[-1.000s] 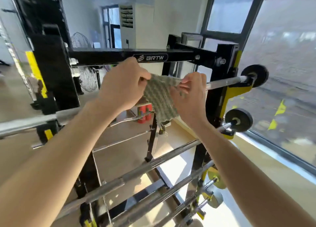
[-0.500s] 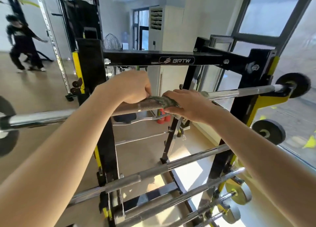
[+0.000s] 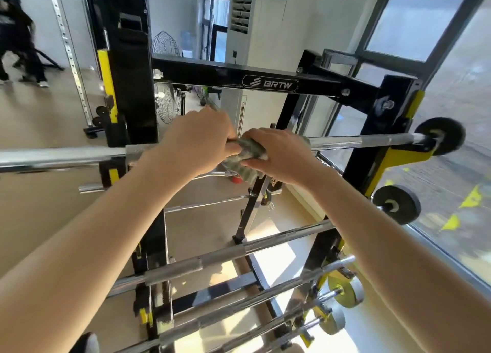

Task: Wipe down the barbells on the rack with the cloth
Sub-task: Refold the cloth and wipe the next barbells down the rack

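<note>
I see cloth (image 3: 248, 150) now wrapped on top barbell (image 3: 358, 141) vs. held up 1 s ago; both hands, left hand (image 3: 198, 137) & right hand (image 3: 279, 153), fingers clamped on it. Wiping starts.

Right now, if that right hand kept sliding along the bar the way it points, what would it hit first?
The right hand, wrapped with the cloth around the top barbell, would probably meet the left hand almost immediately; they look nearly touching.

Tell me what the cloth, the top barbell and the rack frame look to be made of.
Cloth: grey-green woven or knitted fabric, ribbed and soft, since it folds around the bar.
Top barbell: bright, probably chromed steel; it shows sharp reflections, and a duller, seemingly knurled stretch left of the hands.
Rack frame: glossy black painted metal, likely steel, with bolts and yellow accents.
</note>
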A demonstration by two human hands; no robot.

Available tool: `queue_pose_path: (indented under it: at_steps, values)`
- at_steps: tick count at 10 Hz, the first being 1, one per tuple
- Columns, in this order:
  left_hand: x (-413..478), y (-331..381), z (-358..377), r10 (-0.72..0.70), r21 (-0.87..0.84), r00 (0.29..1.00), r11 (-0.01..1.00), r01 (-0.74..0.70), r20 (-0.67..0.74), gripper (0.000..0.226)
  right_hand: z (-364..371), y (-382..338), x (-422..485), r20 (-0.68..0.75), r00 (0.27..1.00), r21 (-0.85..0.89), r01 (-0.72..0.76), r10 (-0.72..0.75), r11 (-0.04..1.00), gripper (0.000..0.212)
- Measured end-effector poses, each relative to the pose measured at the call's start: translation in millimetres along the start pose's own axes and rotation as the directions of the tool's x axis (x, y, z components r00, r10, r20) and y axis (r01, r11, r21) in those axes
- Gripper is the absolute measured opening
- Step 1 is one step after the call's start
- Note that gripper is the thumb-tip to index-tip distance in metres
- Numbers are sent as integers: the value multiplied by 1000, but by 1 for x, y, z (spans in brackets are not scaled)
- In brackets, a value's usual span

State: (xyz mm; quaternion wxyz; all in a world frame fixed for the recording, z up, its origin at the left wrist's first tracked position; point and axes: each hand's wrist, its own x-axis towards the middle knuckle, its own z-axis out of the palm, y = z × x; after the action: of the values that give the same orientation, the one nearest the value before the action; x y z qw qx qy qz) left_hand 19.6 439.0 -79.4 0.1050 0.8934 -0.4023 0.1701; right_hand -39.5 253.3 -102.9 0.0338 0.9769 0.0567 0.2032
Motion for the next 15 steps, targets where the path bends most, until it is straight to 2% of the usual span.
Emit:
queue_pose_path:
  at_steps: [1, 2, 3, 4, 5, 6, 7, 8, 9, 10, 11, 12, 13, 14, 15]
  values:
    - [-11, -5, -9, -27, 84, 1000, 996, 28, -3, 36, 3, -24, 18, 21, 995, -74, 101, -100, 992, 41]
    - [-19, -19, -22, -17, 106, 999, 994, 13, 38, 33, 10, -42, 28, 2, 990, -131, 141, -142, 981, 43]
    - [-21, -37, -34, 48, -22, 987, 999, -45, 150, 27, 24, -48, 15, -194, 965, -117, 158, -178, 981, 39]
    - [-25, -56, -44, 99, -117, 977, 990, -77, 190, 23, 38, -49, -3, -312, 930, -22, 198, -195, 980, 44]
    - [-26, -73, -47, 139, -132, 972, 985, -115, 190, 21, 35, -61, -10, -384, 909, 113, 223, -165, 968, 44]
    - [-22, -84, -51, 193, -58, 958, 981, -185, 210, 18, 34, -86, -16, -377, 917, 195, 218, -132, 956, 46]
    - [-20, -96, -55, 240, 17, 937, 967, -252, 254, 44, 43, -107, -16, -392, 920, 331, 169, -28, 928, 46]
    - [-13, -109, -58, 417, 20, 860, 897, -442, 295, 20, 54, -122, -12, -477, 871, 375, 81, 117, 924, 38]
    - [-7, -115, -62, 502, 42, 822, 847, -530, 269, 18, 63, -145, -6, -535, 829, 309, 12, 163, 951, 42]
    - [-5, -116, -70, 556, 55, 778, 802, -594, 292, 18, 68, -159, 2, -597, 792, 225, 12, 128, 974, 42]
    - [-10, -118, -80, 647, 105, 687, 698, -708, 330, 15, 59, -151, 6, -545, 835, 96, -26, 74, 995, 47]
    - [-10, -116, -72, 623, 103, 684, 706, -701, 379, 28, 38, -132, 12, -314, 947, 28, -64, 70, 998, 52]
    - [-6, -105, -62, 549, 139, 694, 729, -671, 466, 40, 25, -123, 19, -113, 991, -28, -79, 75, 997, 60]
    - [-3, -97, -57, 534, 142, 692, 733, -665, 486, 40, 20, -118, 16, -87, 988, -73, -134, 127, 988, 51]
    - [-3, -89, -52, 528, 173, 717, 737, -653, 455, 33, 23, -121, 14, -154, 970, -71, -202, 189, 977, 45]
